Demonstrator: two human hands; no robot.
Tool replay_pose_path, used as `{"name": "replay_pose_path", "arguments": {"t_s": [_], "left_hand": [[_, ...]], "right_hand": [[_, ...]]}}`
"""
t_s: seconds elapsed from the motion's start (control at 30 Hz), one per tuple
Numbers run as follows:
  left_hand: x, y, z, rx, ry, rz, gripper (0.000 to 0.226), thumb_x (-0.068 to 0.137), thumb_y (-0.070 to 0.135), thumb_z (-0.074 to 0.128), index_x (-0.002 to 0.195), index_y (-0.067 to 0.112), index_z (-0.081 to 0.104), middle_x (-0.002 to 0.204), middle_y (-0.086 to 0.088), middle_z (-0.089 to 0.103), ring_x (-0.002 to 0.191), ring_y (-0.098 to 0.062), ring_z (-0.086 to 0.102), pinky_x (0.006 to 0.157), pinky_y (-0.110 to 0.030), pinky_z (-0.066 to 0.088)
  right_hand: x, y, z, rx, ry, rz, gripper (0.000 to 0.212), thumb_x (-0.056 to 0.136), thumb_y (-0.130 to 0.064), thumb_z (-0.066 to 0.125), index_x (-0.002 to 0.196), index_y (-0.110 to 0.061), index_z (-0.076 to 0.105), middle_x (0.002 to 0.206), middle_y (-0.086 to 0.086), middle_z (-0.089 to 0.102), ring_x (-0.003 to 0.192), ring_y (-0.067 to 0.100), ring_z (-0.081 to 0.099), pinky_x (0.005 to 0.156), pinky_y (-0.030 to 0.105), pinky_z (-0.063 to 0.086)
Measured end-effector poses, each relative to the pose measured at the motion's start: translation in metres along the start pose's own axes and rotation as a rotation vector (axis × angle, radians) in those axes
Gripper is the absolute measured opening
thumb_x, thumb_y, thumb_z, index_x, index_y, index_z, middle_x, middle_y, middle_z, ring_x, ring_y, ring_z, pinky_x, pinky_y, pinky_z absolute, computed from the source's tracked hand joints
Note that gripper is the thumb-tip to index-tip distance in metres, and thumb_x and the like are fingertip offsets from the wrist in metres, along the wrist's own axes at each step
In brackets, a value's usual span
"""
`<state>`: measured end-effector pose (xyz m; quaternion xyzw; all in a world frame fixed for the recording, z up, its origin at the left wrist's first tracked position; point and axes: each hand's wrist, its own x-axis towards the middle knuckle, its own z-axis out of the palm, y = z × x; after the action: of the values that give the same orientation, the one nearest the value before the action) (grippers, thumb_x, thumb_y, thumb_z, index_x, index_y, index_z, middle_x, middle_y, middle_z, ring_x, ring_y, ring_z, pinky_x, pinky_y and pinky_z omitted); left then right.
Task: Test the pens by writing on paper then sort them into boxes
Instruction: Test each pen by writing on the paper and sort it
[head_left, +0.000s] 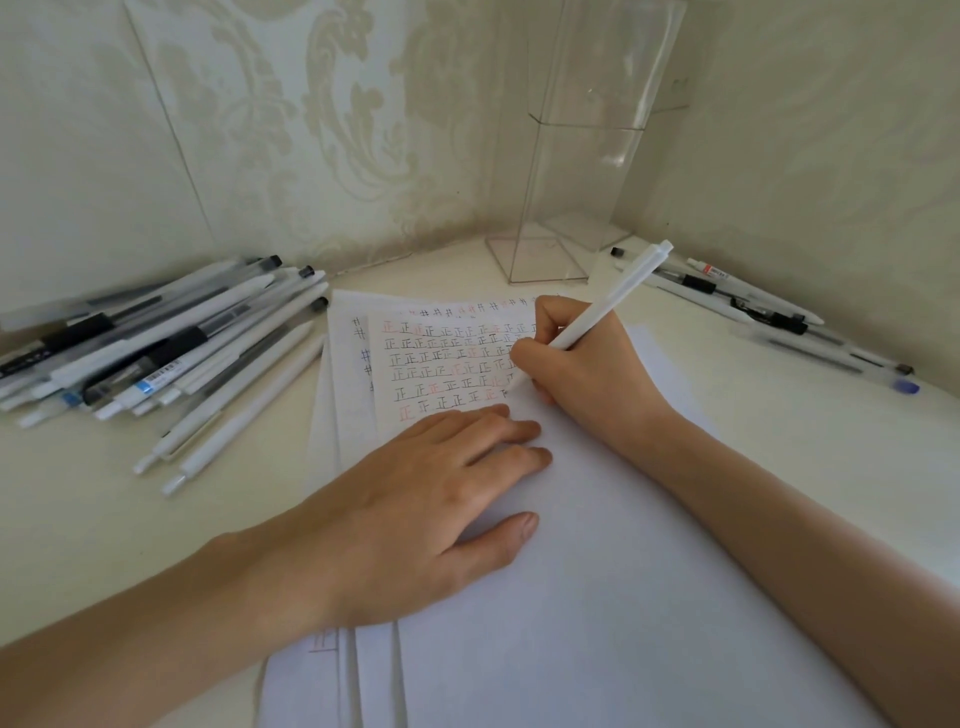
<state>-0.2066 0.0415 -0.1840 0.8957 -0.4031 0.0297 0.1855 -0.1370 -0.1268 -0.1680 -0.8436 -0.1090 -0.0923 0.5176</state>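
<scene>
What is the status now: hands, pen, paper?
Right hand grips white pen, tip at the paper. Left hand flat on the paper. Boxes empty; nothing blocks them.

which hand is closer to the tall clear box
Right. The right hand, gripping a white pen, is just in front of the clear box; the left hand presses the paper farther back toward the person.

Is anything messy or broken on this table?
Nothing looks broken or spilled. The pens on the left lie in a loose, crisscross heap, and the paper sheets under the left hand are fanned unevenly. The right hand grips a white pen normally. The clear boxes stand upright.
</scene>
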Motion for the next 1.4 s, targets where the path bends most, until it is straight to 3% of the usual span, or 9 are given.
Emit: {"name": "replay_pose_path", "arguments": {"t_s": [0.23, 0.37, 0.47, 0.77, 0.93, 1.03, 1.13, 1.3, 1.4], "left_hand": [[0.0, -0.001, 0.0, -0.007, 0.0, 0.001, 0.052, 0.093, 0.055, 0.024, 0.132, 0.027, 0.042, 0.14, 0.011, 0.038, 0.131, -0.005, 0.026, 0.107, -0.016, 0.011], [0.0, -0.002, 0.001, -0.001, 0.003, 0.002, 0.052, 0.093, 0.056, 0.023, 0.133, 0.028, 0.04, 0.14, 0.012, 0.037, 0.132, -0.005, 0.025, 0.107, -0.017, 0.012], [0.0, -0.002, 0.001, -0.005, 0.007, 0.005, 0.052, 0.092, 0.055, 0.023, 0.133, 0.027, 0.041, 0.14, 0.012, 0.038, 0.131, -0.005, 0.025, 0.107, -0.016, 0.012], [0.001, -0.004, 0.001, -0.017, 0.033, 0.036, 0.052, 0.092, 0.055, 0.026, 0.133, 0.028, 0.042, 0.139, 0.014, 0.037, 0.13, 0.0, 0.024, 0.106, -0.01, 0.009], [0.0, -0.004, -0.003, -0.188, 0.171, -0.07, 0.036, 0.088, 0.054, 0.038, 0.12, 0.038, 0.041, 0.116, 0.026, 0.044, 0.114, 0.007, 0.039, 0.092, -0.004, 0.026], [0.0, -0.004, -0.01, -0.437, 0.283, -0.196, 0.049, 0.075, 0.064, 0.052, 0.116, 0.048, 0.033, 0.106, 0.024, 0.052, 0.109, 0.007, 0.046, 0.075, -0.006, 0.037], [0.003, 0.0, -0.016, -0.513, 0.26, -0.177, 0.063, 0.072, 0.057, 0.064, 0.126, 0.046, 0.032, 0.102, 0.018, 0.059, 0.105, 0.004, 0.051, 0.079, -0.005, 0.036], [0.003, -0.003, -0.013, -0.395, 0.264, -0.097, 0.043, 0.075, 0.048, 0.066, 0.113, 0.031, 0.057, 0.102, 0.018, 0.062, 0.102, 0.002, 0.054, 0.086, -0.007, 0.035], [-0.001, -0.006, -0.006, -0.146, 0.334, -0.016, 0.042, 0.082, 0.056, 0.053, 0.114, 0.029, 0.052, 0.099, 0.011, 0.064, 0.095, -0.004, 0.055, 0.085, -0.014, 0.039]], "right_hand": [[-0.002, -0.002, -0.001, 0.031, -0.012, 0.014, 0.028, 0.075, 0.001, 0.058, 0.059, -0.009, 0.037, 0.05, 0.006, 0.036, 0.04, 0.007, 0.036, 0.042, 0.016, 0.029], [-0.001, -0.001, 0.0, 0.006, -0.022, -0.01, 0.034, 0.073, 0.001, 0.059, 0.056, -0.013, 0.032, 0.053, 0.007, 0.031, 0.05, 0.015, 0.034, 0.044, 0.019, 0.027], [-0.002, -0.002, -0.001, 0.037, -0.036, 0.01, 0.033, 0.073, 0.002, 0.058, 0.056, -0.012, 0.033, 0.05, 0.008, 0.034, 0.043, 0.011, 0.036, 0.043, 0.016, 0.029], [-0.001, 0.0, -0.001, 0.014, -0.022, -0.04, 0.039, 0.079, 0.0, 0.058, 0.057, -0.015, 0.03, 0.046, -0.01, 0.029, 0.047, 0.005, 0.029, 0.046, 0.014, 0.027], [-0.004, -0.004, -0.004, 0.123, -0.041, -0.024, 0.023, 0.09, -0.033, 0.061, 0.077, -0.017, 0.05, 0.054, 0.005, 0.063, 0.048, 0.012, 0.054, 0.051, 0.02, 0.041], [-0.006, 0.001, -0.003, -0.056, -0.046, -0.127, 0.009, 0.089, -0.014, 0.064, 0.094, -0.02, 0.059, 0.073, 0.003, 0.065, 0.068, 0.013, 0.061, 0.065, 0.022, 0.048], [-0.009, -0.002, -0.006, 0.024, -0.16, -0.134, 0.033, 0.087, -0.004, 0.051, 0.114, -0.022, 0.059, 0.093, -0.001, 0.063, 0.089, 0.012, 0.059, 0.082, 0.024, 0.047], [-0.014, -0.008, -0.007, 0.193, -0.216, -0.132, 0.027, 0.085, -0.025, 0.054, 0.111, -0.023, 0.062, 0.087, 0.001, 0.068, 0.089, 0.017, 0.063, 0.078, 0.025, 0.046], [-0.014, -0.008, -0.004, 0.152, -0.221, -0.166, 0.022, 0.082, -0.028, 0.058, 0.104, -0.03, 0.063, 0.09, 0.015, 0.065, 0.089, 0.03, 0.061, 0.079, 0.034, 0.046]]}}
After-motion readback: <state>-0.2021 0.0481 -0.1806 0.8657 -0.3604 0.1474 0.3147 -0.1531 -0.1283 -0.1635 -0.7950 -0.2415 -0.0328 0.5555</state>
